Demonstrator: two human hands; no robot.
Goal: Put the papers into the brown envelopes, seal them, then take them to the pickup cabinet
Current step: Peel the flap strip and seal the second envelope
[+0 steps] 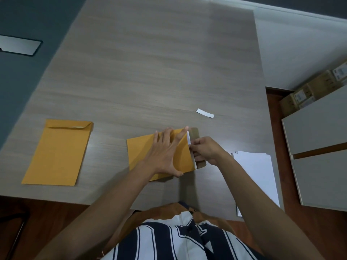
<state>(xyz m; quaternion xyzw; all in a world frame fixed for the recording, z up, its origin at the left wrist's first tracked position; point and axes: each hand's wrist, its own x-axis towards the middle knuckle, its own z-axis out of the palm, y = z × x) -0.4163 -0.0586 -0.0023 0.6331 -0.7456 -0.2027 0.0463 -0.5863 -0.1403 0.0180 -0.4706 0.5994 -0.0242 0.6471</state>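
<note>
Pinching the white release strip (190, 141) along the glue line of the open flap (195, 136), right hand (205, 150) with fingertips curled tight on it. Pressing flat with spread, straight fingers, left hand (167, 152) on the brown envelope (139, 152) lying sideways near the front edge of the wood-grain desk (150, 72), flap pointing right.

Best done, by judgement: peeling low and steady along the flap, not upward; keeping the pressing palm close to the mouth to stop the body lifting; folding the flap over only once the whole strip is off, then rubbing from the middle outward.

Well apart on the left, a second brown envelope (58, 152), flap folded down; whether sealed, unclear. Just right of the hands, a stack of white papers (259, 171). Farther back on the desk, a loose white strip (205, 113), probably a backing already peeled.

At far right, cardboard boxes (308, 91) with white labels: print too small and blurred to read. No readable writing on the envelopes.
</note>
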